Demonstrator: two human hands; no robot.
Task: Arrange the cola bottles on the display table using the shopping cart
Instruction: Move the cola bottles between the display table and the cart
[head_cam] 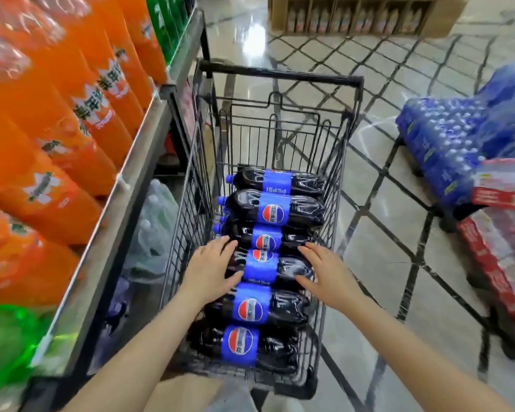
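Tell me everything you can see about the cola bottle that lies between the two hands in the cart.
The cola bottle is a large clear plastic bottle of dark drink with a blue label bearing a red, white and blue round logo. It lies on its side across the shopping cart, neck pointing left, fourth in a row of six. It seems to rest on top of its neighbours. The left hand covers its neck end and the right hand reaches its base end, fingers fairly straight. Its cap is hidden.

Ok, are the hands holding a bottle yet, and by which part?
Not gripped yet: left hand and right hand lie open on either end of one cola bottle, fingers straight.
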